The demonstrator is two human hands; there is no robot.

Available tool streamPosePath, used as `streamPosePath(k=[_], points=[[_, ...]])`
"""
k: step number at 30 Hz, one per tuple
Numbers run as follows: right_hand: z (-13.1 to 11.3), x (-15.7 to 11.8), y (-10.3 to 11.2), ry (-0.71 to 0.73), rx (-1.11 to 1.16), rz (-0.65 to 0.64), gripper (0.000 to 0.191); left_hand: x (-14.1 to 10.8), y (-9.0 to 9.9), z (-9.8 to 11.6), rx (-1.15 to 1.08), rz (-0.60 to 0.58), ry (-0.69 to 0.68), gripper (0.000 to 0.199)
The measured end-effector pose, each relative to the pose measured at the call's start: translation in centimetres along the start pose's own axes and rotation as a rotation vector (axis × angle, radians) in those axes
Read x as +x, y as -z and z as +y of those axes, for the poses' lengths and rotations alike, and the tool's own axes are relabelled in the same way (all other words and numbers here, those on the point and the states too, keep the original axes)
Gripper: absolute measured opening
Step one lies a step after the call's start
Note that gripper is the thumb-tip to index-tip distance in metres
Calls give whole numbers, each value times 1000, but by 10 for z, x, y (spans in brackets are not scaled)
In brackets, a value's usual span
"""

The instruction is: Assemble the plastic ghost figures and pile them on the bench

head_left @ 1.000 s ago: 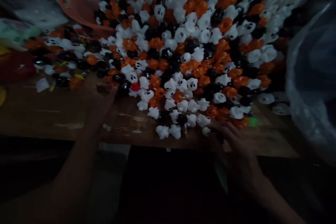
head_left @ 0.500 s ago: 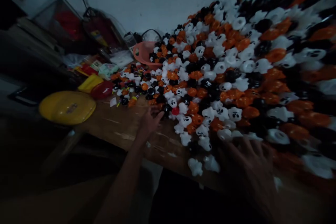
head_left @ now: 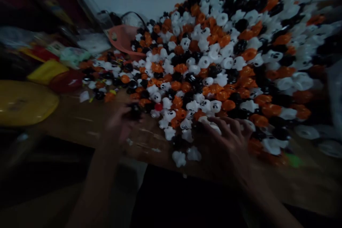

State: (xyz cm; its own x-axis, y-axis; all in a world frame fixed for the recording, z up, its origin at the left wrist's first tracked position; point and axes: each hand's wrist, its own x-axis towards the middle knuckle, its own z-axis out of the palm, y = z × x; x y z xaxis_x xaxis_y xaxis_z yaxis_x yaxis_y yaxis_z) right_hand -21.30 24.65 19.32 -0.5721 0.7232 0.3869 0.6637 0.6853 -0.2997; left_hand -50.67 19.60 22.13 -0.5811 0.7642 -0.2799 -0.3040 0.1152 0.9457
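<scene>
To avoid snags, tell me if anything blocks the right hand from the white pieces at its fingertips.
Nothing visible does: the right hand is spread directly over the white pieces; in this dim light, contact is unclear.

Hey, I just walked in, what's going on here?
A person's bare hands are at a heap of small orange, black and white pieces, some with ghost faces, on a wooden table. The left hand seems to hold a black piece near the heap's front left, though it's blurred. The right hand spreads its fingers over white pieces at the heap's front edge.
</scene>
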Motion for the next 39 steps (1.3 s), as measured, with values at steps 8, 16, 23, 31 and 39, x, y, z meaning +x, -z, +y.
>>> streamPosePath(k=[8, 16, 23, 31, 39], points=[[-22, 2, 1, 72, 224, -11, 24, -43, -66, -14, -258, -279, 302, 16], [-43, -5, 6, -9, 420, 17, 15, -65, -97, -38, -54, -102, 111, 24], [-44, -3, 6, -27, 481, -9, 15, -70, -108, -41, 52, 12, 28, 24], [-40, -6, 8, -22, 373, 19, 14, -68, -101, -43, 55, -81, 16, 27], [-38, -11, -2, -6, 291, -1, 16, -72, -98, -55, 109, -105, -28, 40]])
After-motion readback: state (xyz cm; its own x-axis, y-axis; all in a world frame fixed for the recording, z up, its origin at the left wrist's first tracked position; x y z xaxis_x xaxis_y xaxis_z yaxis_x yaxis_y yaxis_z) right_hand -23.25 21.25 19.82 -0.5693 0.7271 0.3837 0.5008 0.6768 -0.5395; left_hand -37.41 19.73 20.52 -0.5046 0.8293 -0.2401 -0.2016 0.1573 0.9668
